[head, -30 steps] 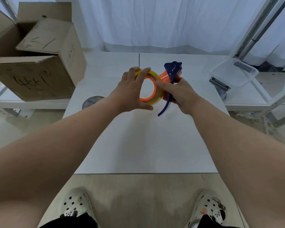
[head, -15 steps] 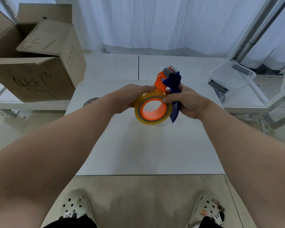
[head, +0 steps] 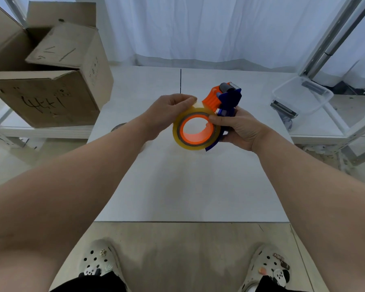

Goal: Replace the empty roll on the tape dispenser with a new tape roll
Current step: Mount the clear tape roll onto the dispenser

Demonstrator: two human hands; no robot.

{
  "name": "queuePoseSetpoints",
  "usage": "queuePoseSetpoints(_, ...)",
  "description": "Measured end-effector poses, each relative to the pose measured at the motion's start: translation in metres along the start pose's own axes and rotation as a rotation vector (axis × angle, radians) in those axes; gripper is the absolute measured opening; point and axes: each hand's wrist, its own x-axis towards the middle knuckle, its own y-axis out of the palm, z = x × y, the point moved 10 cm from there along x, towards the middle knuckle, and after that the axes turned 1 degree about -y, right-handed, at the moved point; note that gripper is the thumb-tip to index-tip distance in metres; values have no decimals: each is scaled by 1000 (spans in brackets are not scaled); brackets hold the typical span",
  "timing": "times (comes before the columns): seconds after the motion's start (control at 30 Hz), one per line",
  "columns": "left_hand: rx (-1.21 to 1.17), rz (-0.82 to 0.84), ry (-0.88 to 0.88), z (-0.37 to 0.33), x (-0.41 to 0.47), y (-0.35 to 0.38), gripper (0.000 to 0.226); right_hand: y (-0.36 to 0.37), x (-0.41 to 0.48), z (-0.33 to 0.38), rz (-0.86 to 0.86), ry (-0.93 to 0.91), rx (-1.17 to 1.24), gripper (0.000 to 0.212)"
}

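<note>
An orange and dark blue tape dispenser (head: 221,98) is held above the white table (head: 188,186). A yellowish clear tape roll (head: 187,142) sits on its orange hub, facing me. My right hand (head: 238,127) grips the dispenser's blue handle from the right, thumb on the roll's rim. My left hand (head: 169,110) pinches the roll's top edge with its fingertips, near the orange body. The handle's lower part is hidden by my right hand.
An open cardboard box (head: 49,81) stands on a low shelf at the left. A clear plastic bin (head: 301,95) sits at the right beside metal frame posts. A small round object (head: 118,126) peeks out behind my left forearm.
The dispenser tipped so the roll's open centre faces me. My left hand slid from covering the roll's side to pinching its top edge. My right hand kept its grip.
</note>
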Motion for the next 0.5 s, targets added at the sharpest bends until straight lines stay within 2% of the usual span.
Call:
queuePoseSetpoints(0.13,164,-28,161,-14,-2,1,33,-11,-2,-3,-83,7,-5,59)
queuePoseSetpoints(0.27,392,-51,242,-19,-4,4,38,-16,-3,0,-140,-3,-12,59)
queuePoseSetpoints(0.5,517,-237,235,-25,-2,-10,37,-15,-3,6,-213,-20,-29,58)
